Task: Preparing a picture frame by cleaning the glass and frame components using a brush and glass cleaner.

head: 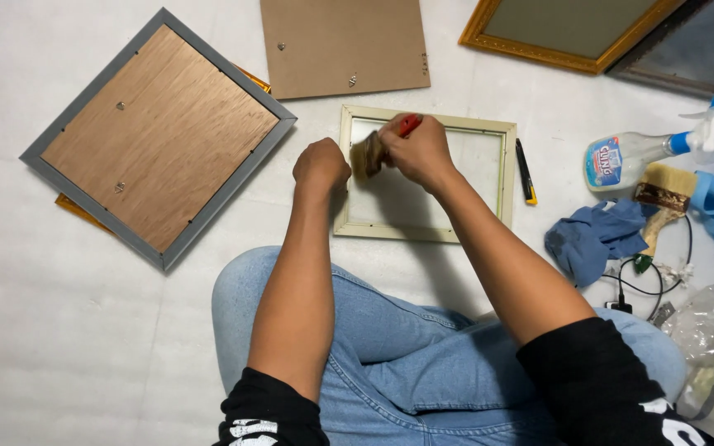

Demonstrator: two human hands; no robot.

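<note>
A cream picture frame [506, 177] lies face down on the white floor covering in front of my knees. My right hand [419, 149] is shut on a paintbrush [371, 154] with a red handle and tan bristles, held over the frame's upper left corner. My left hand [321, 168] is a closed fist resting on the frame's left edge, next to the bristles. I cannot tell whether it holds anything.
A grey frame with a wooden back [159, 136] lies at the left over an orange frame. A brown backing board [345, 45] is above. A black and yellow knife [525, 172], spray bottle [646, 153], second brush [663, 194], blue cloths [597, 235], cable and plastic bag lie right. Gold frame [530, 41] top right.
</note>
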